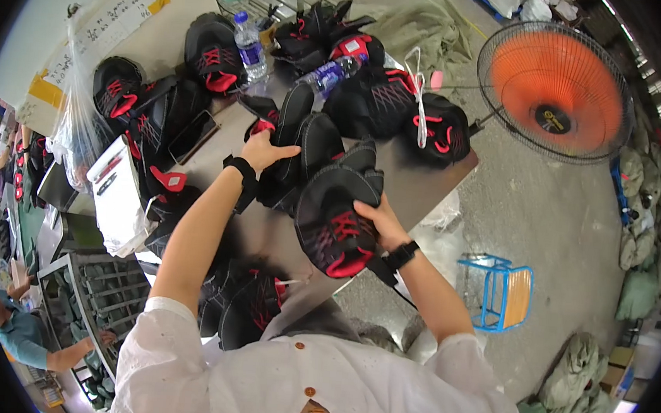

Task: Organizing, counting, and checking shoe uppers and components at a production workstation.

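Note:
Over the table, my right hand (382, 221) grips a black shoe upper (337, 215) with red stitching and a red-lined opening that points toward me. Its fingers are hidden behind the upper; the thumb lies on its edge. Further left and a little farther away, my left hand (265, 153) is closed on another black shoe upper (288, 137), its thumb stretched across the side and the fingertips hidden. Between the two hands, more black pieces (321, 142) overlap, and I cannot tell which of them are joined. Both wrists wear black bands.
Several black-and-red uppers (373, 105) line the far side of the table (262, 236), with two water bottles (251, 49) among them. A phone (193, 137) lies at left. More uppers (249, 301) sit near my body. An orange fan (554, 92) and blue-framed stool (506, 294) stand right.

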A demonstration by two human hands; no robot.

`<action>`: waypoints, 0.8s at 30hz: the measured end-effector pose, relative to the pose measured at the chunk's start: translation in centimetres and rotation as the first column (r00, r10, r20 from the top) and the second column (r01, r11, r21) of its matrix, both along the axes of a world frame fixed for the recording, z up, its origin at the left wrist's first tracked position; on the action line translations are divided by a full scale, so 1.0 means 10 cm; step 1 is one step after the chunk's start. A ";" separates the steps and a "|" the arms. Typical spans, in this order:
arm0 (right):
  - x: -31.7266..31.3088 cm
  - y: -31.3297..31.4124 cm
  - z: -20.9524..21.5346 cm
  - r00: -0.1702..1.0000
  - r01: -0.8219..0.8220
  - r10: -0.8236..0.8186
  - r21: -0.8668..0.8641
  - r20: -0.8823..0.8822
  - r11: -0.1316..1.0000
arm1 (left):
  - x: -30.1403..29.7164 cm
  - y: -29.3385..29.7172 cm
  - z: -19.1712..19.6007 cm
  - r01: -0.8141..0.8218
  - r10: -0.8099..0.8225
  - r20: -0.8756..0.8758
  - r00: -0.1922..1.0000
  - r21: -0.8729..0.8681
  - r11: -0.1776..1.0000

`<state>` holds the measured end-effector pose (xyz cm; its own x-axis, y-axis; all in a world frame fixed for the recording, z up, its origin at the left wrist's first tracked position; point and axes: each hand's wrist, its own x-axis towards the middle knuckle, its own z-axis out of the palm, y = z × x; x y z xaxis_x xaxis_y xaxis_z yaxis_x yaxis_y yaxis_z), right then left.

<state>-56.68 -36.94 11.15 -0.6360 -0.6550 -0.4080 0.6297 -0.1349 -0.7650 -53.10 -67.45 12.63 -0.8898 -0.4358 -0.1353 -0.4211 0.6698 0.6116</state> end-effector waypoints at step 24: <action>4.49 -2.52 2.09 -0.008 -0.383 0.032 0.032 -0.999 0.923 | 6.37 -1.15 1.57 -0.308 0.308 -0.904 0.297 0.215 0.927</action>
